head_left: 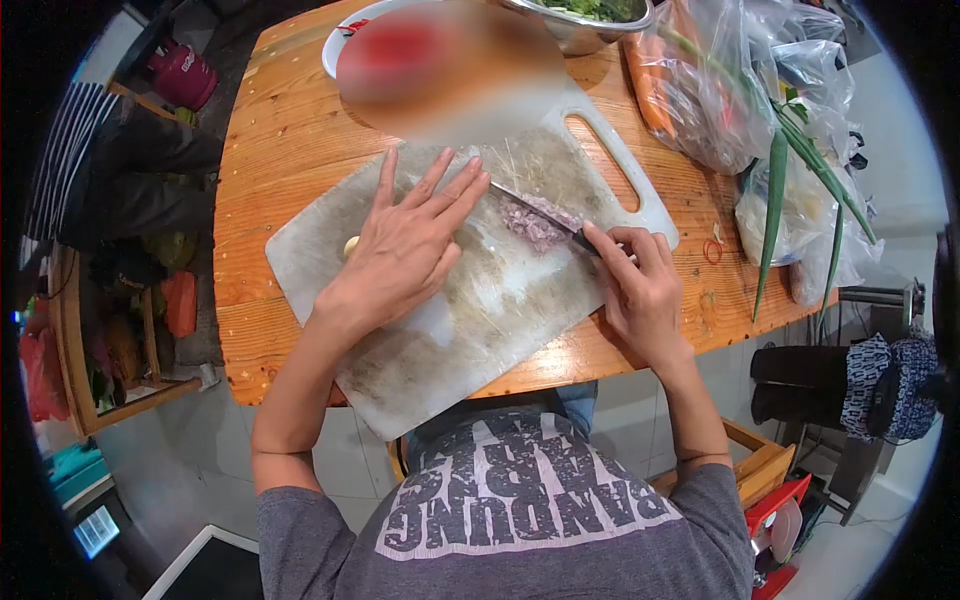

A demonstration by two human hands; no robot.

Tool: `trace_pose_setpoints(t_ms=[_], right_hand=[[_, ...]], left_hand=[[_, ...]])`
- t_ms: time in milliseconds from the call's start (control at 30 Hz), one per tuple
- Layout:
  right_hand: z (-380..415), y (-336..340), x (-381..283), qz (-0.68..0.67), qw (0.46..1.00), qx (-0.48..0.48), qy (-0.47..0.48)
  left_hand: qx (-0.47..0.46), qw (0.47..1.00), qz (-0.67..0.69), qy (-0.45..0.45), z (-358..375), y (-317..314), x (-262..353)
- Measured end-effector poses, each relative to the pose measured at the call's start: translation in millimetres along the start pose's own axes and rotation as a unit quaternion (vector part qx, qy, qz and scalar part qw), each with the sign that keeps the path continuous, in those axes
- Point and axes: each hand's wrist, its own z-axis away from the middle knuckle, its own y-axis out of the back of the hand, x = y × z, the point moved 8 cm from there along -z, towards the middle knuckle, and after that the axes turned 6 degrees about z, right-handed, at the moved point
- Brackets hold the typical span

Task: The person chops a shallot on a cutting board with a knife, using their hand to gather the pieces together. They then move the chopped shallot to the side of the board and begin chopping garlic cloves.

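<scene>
A knife [541, 213] lies low over the worn white cutting board [400, 388], its handle gripped by my right hand [645, 290] near the board's right edge. Under and beside the blade is a small heap of finely chopped, pale purple onion [530, 232]. My left hand [405, 240] is stretched out palm down over the board's middle, with fingers extended and fingertips close to the knife's tip. Partly hidden by that hand's wrist side, a pale peeled clove [350, 245] sits at the board's left.
The board rests on a wooden table [270, 190]. At the back are a white bowl [331, 50], partly blurred, and a metal bowl of greens [590, 30]. Plastic bags with carrots [652, 90], green leaves [777, 200] and a red rubber band [712, 251] are on the right.
</scene>
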Motion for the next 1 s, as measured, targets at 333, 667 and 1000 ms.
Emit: trace_pose_setpoints(t_ms=[333,667,1000], right_hand=[[12.7,6.4,24.0,-0.081,0.985,-0.037,-0.146],[22.9,24.2,3.5,-0.059,0.99,0.073,-0.107],[36.5,10.9,-7.2,-0.054,0.991,0.064,-0.108]], left_hand=[[0.006,1.0,0.011,0.007,-5.3,-4.5,-5.5],[0.016,0.998,0.066,0.015,-2.2,-10.4,-6.7],[0.024,0.999,0.036,0.012,-1.8,4.9,-6.5]])
